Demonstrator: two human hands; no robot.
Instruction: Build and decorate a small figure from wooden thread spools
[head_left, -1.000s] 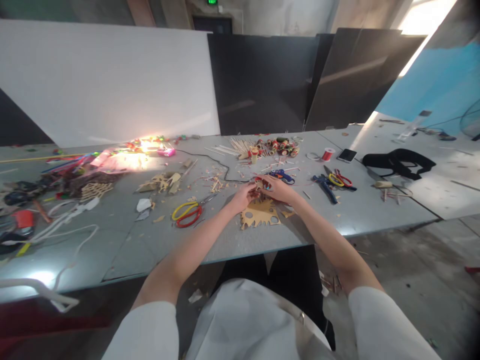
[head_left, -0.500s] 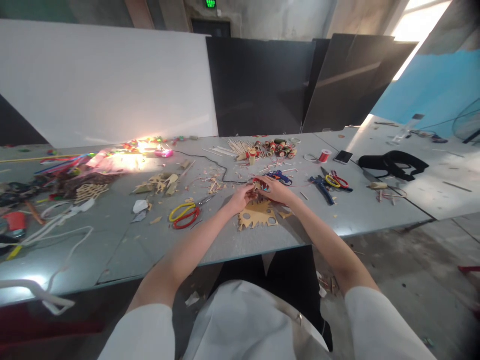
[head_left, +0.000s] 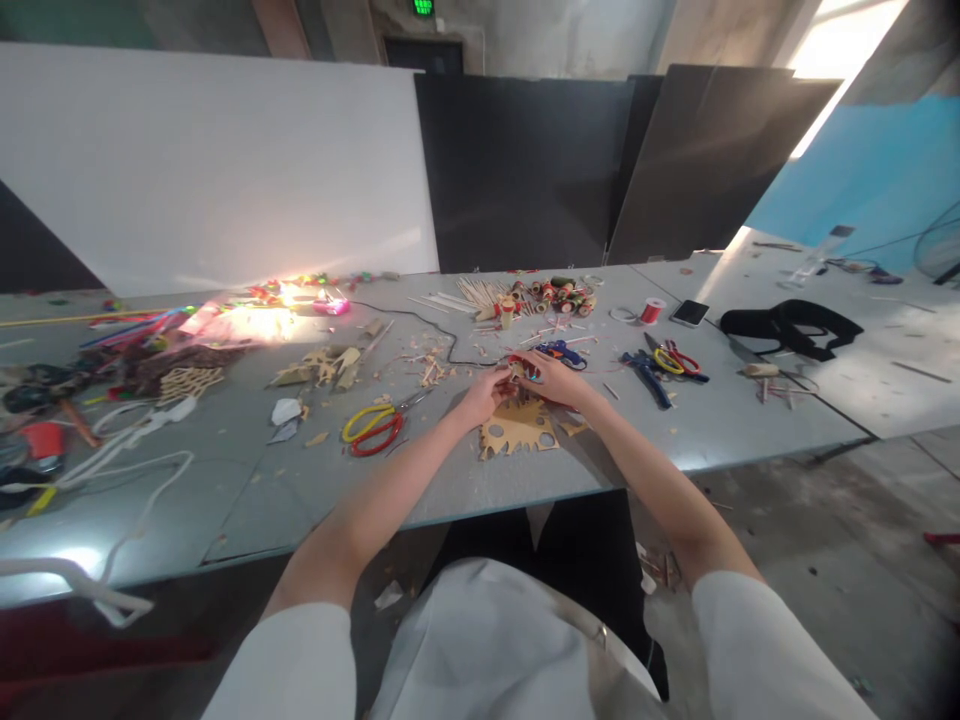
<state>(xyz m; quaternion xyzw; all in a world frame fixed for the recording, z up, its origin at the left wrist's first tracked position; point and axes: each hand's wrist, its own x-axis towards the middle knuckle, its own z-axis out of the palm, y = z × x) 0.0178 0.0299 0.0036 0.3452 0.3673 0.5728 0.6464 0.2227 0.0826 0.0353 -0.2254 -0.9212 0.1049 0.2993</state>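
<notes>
My left hand [head_left: 487, 396] and my right hand [head_left: 553, 380] meet above the table, their fingers closed around a small tan piece [head_left: 517, 371]. Its exact kind is hidden by the fingers; a spot of red shows beside it. Just below my hands lies a tan sheet with jagged cut edges and round holes [head_left: 517, 437]. A blue glue gun [head_left: 562, 353] rests right behind my right hand. To the left of my left hand are scissors with one yellow and one red handle [head_left: 373, 428], lying spread.
Behind my hands stand thin sticks [head_left: 484, 293] and small red-and-tan rolls [head_left: 559, 296]. At right lie pliers [head_left: 649, 380], smaller scissors [head_left: 675, 358], a red spool [head_left: 652, 311], a phone [head_left: 690, 313] and a black strap-like item [head_left: 791, 327]. Scraps and a white cable [head_left: 161, 480] lie left.
Both hands stay together at the same place around the small piece. The whole view has shifted very slightly; nothing on the table has visibly moved.
</notes>
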